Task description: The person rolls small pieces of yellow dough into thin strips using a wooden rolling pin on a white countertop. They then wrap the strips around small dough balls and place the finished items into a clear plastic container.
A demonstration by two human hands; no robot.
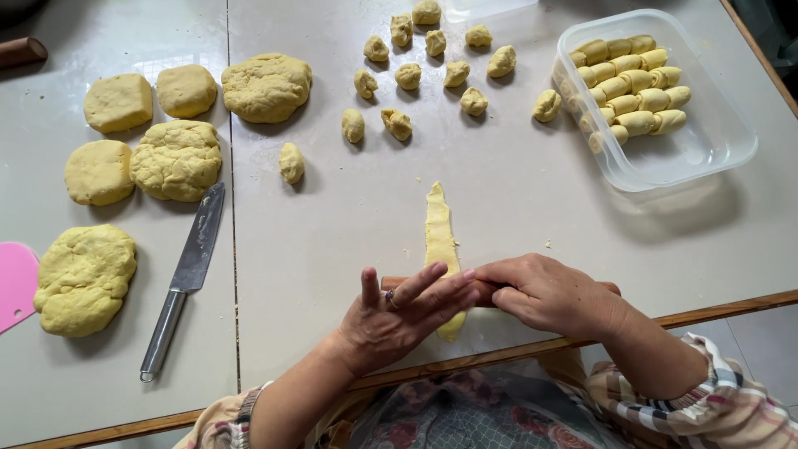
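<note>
1. Low in the middle of the frame, both hands rest on a thin wooden rolling pin [490, 291]. The left hand [399, 316] lies flat across it with fingers spread and straight, not curled round it; the right hand [549, 293] covers the pin's right part, fingers bent loosely over the top.
2. Under the pin lies a long narrow dough strip [440, 233], running from the near edge of the table up toward the centre of the frame.
3. Left of the hands a knife [187, 274] lies on the pale table [332, 249], blade pointing up.
4. Large dough lumps [174, 158] sit at upper left and middle left, with a pink scraper [15, 283] at the left edge.
5. Small dough pieces [407, 76] are scattered at top centre.
6. At upper right a clear plastic container [706, 150] holds rolled dough pieces [632, 83] in rows.
</note>
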